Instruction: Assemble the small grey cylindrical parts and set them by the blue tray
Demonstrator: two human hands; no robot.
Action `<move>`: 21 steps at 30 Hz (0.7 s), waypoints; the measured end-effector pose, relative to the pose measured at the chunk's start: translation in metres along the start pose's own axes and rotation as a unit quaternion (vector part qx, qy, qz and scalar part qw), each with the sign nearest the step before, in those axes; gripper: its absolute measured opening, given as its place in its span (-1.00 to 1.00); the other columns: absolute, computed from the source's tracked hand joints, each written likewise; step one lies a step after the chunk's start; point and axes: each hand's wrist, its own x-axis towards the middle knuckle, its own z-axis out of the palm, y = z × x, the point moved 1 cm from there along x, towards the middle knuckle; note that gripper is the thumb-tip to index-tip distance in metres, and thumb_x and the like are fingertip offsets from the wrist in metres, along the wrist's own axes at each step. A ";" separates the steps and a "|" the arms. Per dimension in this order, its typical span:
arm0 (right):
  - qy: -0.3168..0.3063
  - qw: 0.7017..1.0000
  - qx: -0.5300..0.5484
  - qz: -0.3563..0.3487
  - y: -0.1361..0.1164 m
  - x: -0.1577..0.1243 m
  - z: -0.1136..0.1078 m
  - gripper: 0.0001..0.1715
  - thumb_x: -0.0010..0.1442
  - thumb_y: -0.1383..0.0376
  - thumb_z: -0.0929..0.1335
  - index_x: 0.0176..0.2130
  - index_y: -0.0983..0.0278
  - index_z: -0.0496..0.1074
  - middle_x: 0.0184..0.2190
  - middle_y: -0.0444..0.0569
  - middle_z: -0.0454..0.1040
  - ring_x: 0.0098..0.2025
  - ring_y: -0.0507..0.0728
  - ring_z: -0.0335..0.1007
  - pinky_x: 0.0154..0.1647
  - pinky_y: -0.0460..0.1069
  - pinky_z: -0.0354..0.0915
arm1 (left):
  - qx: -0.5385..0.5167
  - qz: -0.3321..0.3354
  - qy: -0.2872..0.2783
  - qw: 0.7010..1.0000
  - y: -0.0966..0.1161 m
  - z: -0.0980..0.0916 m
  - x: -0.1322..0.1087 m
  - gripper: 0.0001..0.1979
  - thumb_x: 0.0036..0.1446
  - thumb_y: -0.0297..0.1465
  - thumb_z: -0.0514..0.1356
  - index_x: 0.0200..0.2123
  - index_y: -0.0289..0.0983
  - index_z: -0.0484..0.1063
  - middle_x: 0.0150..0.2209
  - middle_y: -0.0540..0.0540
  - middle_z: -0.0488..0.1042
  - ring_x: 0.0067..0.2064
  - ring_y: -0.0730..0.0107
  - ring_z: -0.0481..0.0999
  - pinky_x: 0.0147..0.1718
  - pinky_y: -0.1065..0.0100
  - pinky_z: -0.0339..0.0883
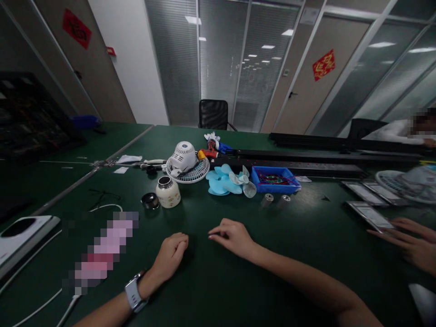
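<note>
My left hand [171, 256] rests on the green table with its fingers curled into a loose fist, and nothing shows in it. A watch with a pale strap [135, 292] is on that wrist. To the right, my right hand [233, 236] is held over the table, fingers loosely bent, a small gap between thumb and forefinger, and no object between them. Beyond my left hand stand a cream jar-shaped flask [168, 193] without a lid and a dark round cup or lid [150, 200]. Beyond my right hand lie blue fan blades [223, 180] and two small metal cylinders [285, 200].
A white fan housing on its grille [184, 159], a red power drill [211, 147] and a blue tray of wires [275, 186] sit farther back. Long black rails [299, 165] lie behind. At left is a pixelated pink item [109, 247] with cables. Another person's hands [412, 240] touch a framed panel [369, 215].
</note>
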 end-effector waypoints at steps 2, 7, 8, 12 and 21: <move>0.098 0.994 -0.026 0.046 0.022 -0.007 -0.036 -0.69 0.25 0.09 0.33 -0.11 0.13 0.56 -0.46 -0.14 0.38 -0.45 0.00 0.28 -0.44 -0.10 0.16 | 0.009 0.002 -0.007 1.000 -0.001 0.001 0.000 -0.66 0.22 -0.38 -0.18 -0.61 -0.20 0.05 -0.59 0.02 0.19 -0.48 0.33 0.30 -0.41 0.33 0.14; 0.289 0.920 -0.193 0.183 0.080 -0.026 -0.120 -0.55 0.25 0.00 0.27 -0.15 0.22 0.58 -0.52 -0.09 0.35 -0.50 0.05 0.25 -0.48 -0.05 0.10 | 0.024 0.007 -0.023 0.999 0.001 0.003 0.000 -0.67 0.22 -0.39 -0.17 -0.61 -0.21 0.08 -0.58 0.02 0.21 -0.46 0.32 0.32 -0.36 0.31 0.14; 0.287 0.911 -0.215 0.204 0.088 -0.029 -0.129 -0.54 0.24 -0.01 0.26 -0.16 0.21 0.58 -0.52 -0.09 0.37 -0.49 0.06 0.27 -0.48 -0.05 0.09 | 0.028 0.007 -0.025 0.999 0.002 0.003 0.001 -0.67 0.22 -0.39 -0.16 -0.61 -0.21 0.08 -0.58 0.02 0.21 -0.46 0.32 0.32 -0.35 0.31 0.14; 0.241 0.906 -0.235 0.257 0.104 -0.037 -0.136 -0.53 0.23 -0.02 0.24 -0.19 0.18 0.59 -0.48 -0.06 0.44 -0.47 0.09 0.31 -0.50 -0.05 0.07 | 0.037 0.007 -0.032 0.999 0.003 0.002 0.001 -0.66 0.23 -0.40 -0.16 -0.61 -0.21 0.09 -0.58 0.02 0.23 -0.46 0.33 0.33 -0.35 0.31 0.15; 0.223 0.903 -0.243 0.277 0.108 -0.040 -0.127 -0.56 0.24 -0.01 0.24 -0.16 0.12 0.59 -0.44 -0.07 0.49 -0.44 0.10 0.38 -0.48 -0.04 0.13 | 0.046 0.012 -0.033 0.998 0.002 0.003 0.000 -0.65 0.24 -0.40 -0.15 -0.61 -0.22 0.13 -0.58 0.03 0.26 -0.47 0.35 0.33 -0.33 0.32 0.18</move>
